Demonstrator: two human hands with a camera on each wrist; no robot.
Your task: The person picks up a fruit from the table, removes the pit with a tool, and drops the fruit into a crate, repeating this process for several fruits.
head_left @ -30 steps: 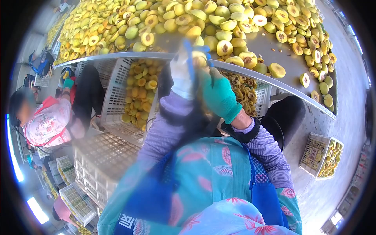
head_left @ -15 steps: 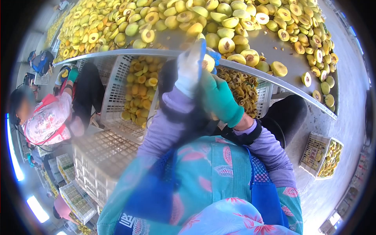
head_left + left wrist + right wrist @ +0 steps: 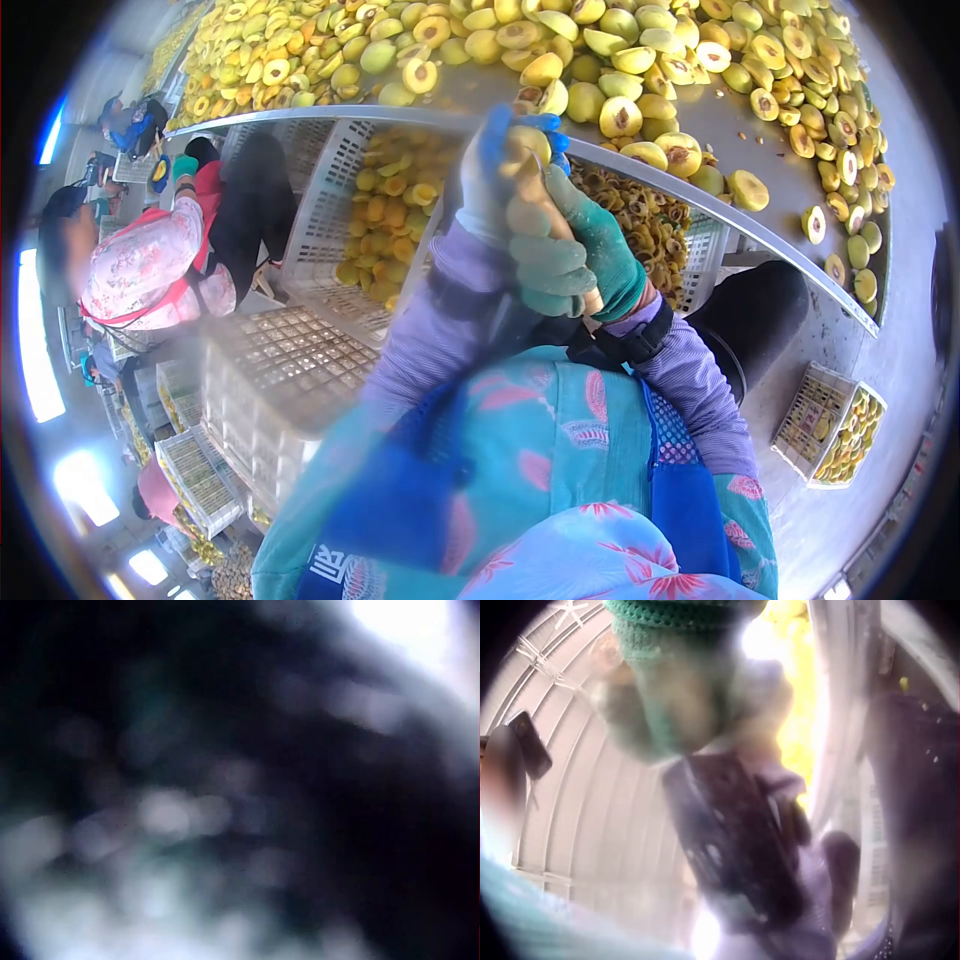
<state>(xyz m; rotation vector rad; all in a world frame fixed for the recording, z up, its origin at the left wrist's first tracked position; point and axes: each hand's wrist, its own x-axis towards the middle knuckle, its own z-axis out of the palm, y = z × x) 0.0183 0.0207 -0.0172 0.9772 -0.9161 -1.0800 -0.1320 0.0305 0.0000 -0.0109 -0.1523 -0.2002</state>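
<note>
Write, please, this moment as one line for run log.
left hand: holds fruit; right hand: grips handle; place: near table edge; beyond: fruit halves; left wrist view: blurred

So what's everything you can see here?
table: one, grey, ahead
fruit pieces: many, yellow-green, on the table
crates: several, whitish, left, right, below the table edge
scraps: many, yellow-brown, in a crate
other people: several, one in pink, left
held fruit: one, yellow, in the left hand
handle: one, tan, in the right hand
smock: one, turquoise, bottom
sleeves: two, purple, centre
left hand: one, white-and-blue glove, centre
right hand: one, green glove, centre
</note>
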